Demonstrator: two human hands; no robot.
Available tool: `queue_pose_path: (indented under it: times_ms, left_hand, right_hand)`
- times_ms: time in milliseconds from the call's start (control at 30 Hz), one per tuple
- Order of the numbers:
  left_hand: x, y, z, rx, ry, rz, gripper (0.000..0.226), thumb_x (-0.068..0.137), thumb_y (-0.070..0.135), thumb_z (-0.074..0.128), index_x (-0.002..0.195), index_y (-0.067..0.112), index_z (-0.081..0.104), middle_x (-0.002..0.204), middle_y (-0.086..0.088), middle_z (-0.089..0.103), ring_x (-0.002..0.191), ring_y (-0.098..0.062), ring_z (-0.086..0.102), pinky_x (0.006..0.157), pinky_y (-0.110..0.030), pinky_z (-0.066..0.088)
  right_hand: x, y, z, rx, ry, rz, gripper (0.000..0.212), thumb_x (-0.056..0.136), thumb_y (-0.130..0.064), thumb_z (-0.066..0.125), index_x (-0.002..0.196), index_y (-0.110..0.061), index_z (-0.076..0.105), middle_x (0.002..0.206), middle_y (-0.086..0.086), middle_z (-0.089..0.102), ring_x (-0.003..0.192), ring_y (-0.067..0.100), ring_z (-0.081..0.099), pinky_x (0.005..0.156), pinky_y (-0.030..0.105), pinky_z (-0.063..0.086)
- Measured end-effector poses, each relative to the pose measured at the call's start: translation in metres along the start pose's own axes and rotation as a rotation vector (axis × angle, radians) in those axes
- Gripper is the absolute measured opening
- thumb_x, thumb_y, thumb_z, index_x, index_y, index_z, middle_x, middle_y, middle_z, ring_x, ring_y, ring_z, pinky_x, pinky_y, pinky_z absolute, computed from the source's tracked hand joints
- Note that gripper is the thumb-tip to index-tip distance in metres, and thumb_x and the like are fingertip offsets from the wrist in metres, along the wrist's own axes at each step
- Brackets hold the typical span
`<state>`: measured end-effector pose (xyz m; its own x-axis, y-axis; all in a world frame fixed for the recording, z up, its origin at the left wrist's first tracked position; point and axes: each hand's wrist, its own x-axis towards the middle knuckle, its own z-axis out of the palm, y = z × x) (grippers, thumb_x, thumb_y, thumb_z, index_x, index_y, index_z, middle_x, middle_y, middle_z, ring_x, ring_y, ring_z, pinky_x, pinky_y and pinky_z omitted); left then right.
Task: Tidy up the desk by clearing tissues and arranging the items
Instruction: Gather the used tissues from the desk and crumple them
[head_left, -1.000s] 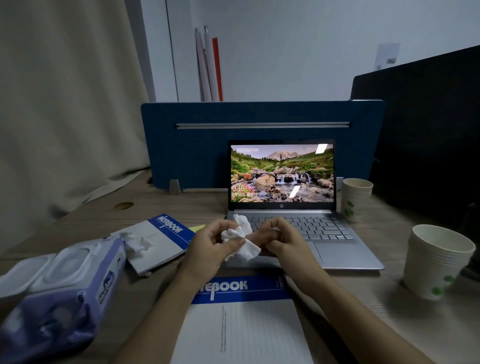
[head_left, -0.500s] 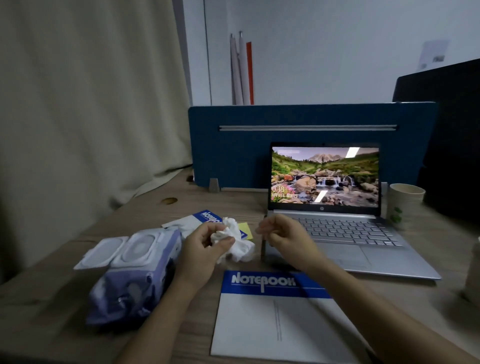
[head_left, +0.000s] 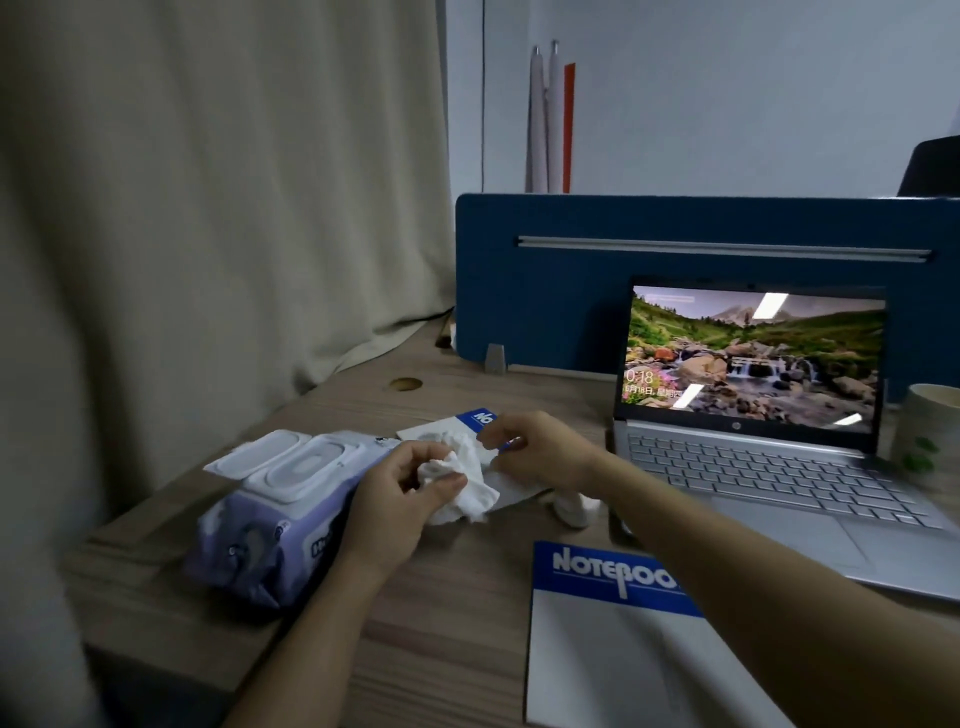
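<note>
Altogether two notebooks (head_left: 618, 649), one wipes pack (head_left: 270, 519); left fingers (head_left: 415, 467) clutch one tissue (head_left: 462, 483), right fingers (head_left: 498, 431) pinch another.

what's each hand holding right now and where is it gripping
The left hand grips a crumpled white tissue by its left side, thumb and fingers curled around it. The right hand reaches over the far notebook; whether it pinches anything cannot be told.

Beige curtain (head_left: 208, 208), blue divider panel (head_left: 545, 291), white wall (head_left: 727, 93), possibly rolled paper tubes (head_left: 543, 119) behind.
</note>
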<state>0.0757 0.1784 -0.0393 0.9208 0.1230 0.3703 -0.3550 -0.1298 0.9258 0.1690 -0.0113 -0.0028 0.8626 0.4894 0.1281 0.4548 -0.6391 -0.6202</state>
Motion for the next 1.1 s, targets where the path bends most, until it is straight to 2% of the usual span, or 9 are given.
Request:
queue_pose_path:
  times_ms: [200,333,433,600,667,767,933,1000,1100]
  left_hand:
    - [0.0,-0.002,-0.012,-0.036,0.086,0.002,0.023,0.081,0.006,0.076,0.1,0.017,0.068,0.089,0.008,0.077,0.082,-0.003,0.071,0.06,-0.013,0.05]
    - [-0.001,-0.002,-0.012,-0.014,0.101,-0.007,0.023,0.08,0.008,0.078,0.099,0.018,0.069,0.091,0.004,0.077,0.084,-0.004,0.071,0.061,-0.015,0.052]
    - [-0.001,-0.003,-0.012,-0.013,0.105,-0.011,0.022,0.081,0.01,0.077,0.099,0.018,0.068,0.093,0.007,0.076,0.085,-0.005,0.071,0.063,-0.018,0.053]
    - [-0.005,-0.002,-0.012,-0.008,0.141,0.008,0.021,0.081,0.012,0.078,0.097,0.022,0.069,0.093,0.01,0.075,0.084,-0.004,0.07,0.063,-0.016,0.052]
    - [-0.005,-0.002,-0.013,-0.02,0.138,0.011,0.022,0.081,0.012,0.078,0.096,0.024,0.069,0.092,0.01,0.075,0.084,-0.004,0.07,0.063,-0.016,0.052]
    - [-0.003,-0.004,-0.013,-0.041,0.138,0.014,0.022,0.08,0.006,0.077,0.095,0.02,0.069,0.09,0.006,0.076,0.082,-0.006,0.071,0.063,-0.017,0.051]
    - [0.004,-0.007,-0.016,-0.021,0.167,0.03,0.021,0.079,0.007,0.078,0.094,0.019,0.069,0.089,0.004,0.076,0.084,-0.007,0.07,0.066,-0.017,0.052]
    - [0.005,-0.008,-0.017,-0.027,0.182,0.022,0.022,0.078,0.007,0.079,0.094,0.019,0.069,0.09,0.003,0.076,0.085,-0.007,0.07,0.067,-0.017,0.052]
    - [0.007,-0.01,-0.018,-0.028,0.189,-0.003,0.023,0.078,0.008,0.08,0.096,0.019,0.069,0.09,0.002,0.075,0.085,-0.007,0.07,0.067,-0.018,0.051]
  right_hand:
    - [0.021,-0.006,0.027,0.013,-0.019,0.008,0.04,0.084,-0.026,0.07,0.121,-0.033,0.057,0.116,-0.009,0.063,0.099,0.006,0.063,0.091,0.031,0.053]
    - [0.024,-0.008,0.032,-0.02,0.068,0.002,0.022,0.088,-0.019,0.063,0.105,-0.032,0.064,0.1,-0.008,0.067,0.09,0.01,0.063,0.082,0.032,0.055]
    - [0.024,-0.006,0.032,-0.028,0.122,0.036,0.018,0.091,-0.014,0.06,0.099,-0.028,0.067,0.1,-0.007,0.064,0.091,0.011,0.061,0.075,0.023,0.051]
    - [0.029,-0.006,0.029,-0.016,0.085,-0.032,0.047,0.085,-0.011,0.066,0.128,-0.027,0.054,0.128,-0.005,0.048,0.105,0.007,0.051,0.076,0.012,0.044]
    - [0.035,-0.009,0.027,-0.064,-0.033,-0.075,0.057,0.087,-0.016,0.066,0.138,-0.031,0.045,0.141,-0.003,0.041,0.118,0.009,0.043,0.091,0.017,0.043]
    - [0.046,-0.014,0.031,-0.198,-0.154,-0.109,0.052,0.091,-0.028,0.062,0.14,-0.025,0.046,0.149,0.0,0.041,0.133,0.018,0.04,0.109,0.04,0.037]
    - [0.049,-0.01,0.038,-0.181,-0.118,-0.068,0.012,0.091,-0.028,0.058,0.101,-0.034,0.062,0.104,-0.01,0.063,0.094,0.013,0.058,0.077,0.026,0.046]
    - [0.047,-0.006,0.036,-0.154,-0.055,-0.048,0.018,0.089,-0.027,0.058,0.082,-0.043,0.057,0.084,-0.02,0.06,0.077,0.001,0.056,0.063,0.019,0.038]
    - [0.039,-0.003,0.031,-0.147,-0.027,-0.031,0.018,0.083,-0.028,0.062,0.077,-0.043,0.056,0.077,-0.022,0.058,0.071,-0.002,0.054,0.062,0.02,0.038]
